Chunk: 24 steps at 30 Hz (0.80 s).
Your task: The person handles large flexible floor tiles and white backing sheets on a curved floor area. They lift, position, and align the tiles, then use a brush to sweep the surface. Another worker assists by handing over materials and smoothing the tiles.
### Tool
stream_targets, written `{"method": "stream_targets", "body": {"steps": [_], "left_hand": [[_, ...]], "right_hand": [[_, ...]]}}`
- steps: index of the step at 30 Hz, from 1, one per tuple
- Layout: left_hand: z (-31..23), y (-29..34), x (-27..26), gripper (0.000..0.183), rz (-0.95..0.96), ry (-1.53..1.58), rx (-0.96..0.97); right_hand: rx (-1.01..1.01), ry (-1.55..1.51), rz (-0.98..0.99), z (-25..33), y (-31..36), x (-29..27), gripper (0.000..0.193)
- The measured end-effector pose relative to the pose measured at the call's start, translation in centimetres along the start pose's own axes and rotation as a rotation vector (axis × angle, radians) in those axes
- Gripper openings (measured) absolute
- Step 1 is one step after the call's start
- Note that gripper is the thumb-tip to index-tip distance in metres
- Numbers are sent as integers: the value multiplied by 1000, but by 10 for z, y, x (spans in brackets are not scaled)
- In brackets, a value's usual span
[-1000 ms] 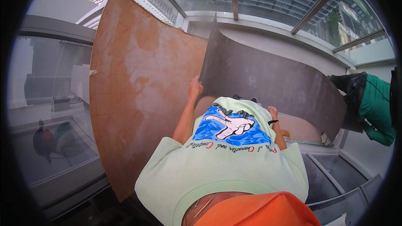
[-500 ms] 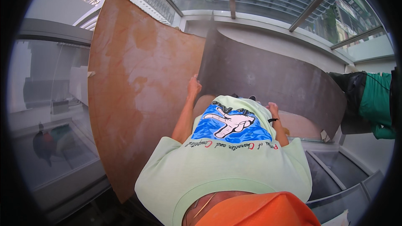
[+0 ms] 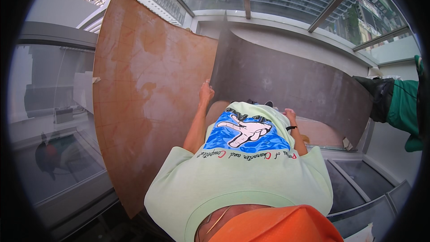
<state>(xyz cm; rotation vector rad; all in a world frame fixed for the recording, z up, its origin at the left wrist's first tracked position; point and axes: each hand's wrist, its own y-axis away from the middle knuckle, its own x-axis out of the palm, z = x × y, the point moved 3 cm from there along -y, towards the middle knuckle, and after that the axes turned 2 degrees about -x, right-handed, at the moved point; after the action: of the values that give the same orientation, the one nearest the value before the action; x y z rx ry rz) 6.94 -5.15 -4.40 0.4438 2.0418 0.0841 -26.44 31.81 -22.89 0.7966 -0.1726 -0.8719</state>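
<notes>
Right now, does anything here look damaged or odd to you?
The brown sheet at left looks odd: pale, uneven blotches cover its face, and its upper edge seems rough. The dark grey sheet appears bowed, though the wide lens may exaggerate that. I can't tell whether either is damaged.

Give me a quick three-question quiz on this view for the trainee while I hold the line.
1. Which grip is at the gray sheet's left edge: left or right?
2. True or false: the brown sheet stands to the left of the gray sheet.
3. Fill in: the black band is on the wearer's ___ wrist.

Key: 1. The left grip. 2. True. 3. Right.
</notes>
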Motion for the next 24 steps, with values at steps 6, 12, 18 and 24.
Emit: {"method": "stream_targets", "body": {"steps": [6,12,18,24], "left_hand": [[3,-1,5,40,3,15,0],[16,-8,13,39,-16,58,10],[5,-10,10,39,5,37,19],[4,-10,7,39,-9,6,13]], "right_hand": [[-13,12,-8,-7,4,1,25],[-18,-13,-16,-5,6,2,25],[-9,7,-49,-5,4,-2,26],[-42,19,-28,-5,2,-3,26]]}}
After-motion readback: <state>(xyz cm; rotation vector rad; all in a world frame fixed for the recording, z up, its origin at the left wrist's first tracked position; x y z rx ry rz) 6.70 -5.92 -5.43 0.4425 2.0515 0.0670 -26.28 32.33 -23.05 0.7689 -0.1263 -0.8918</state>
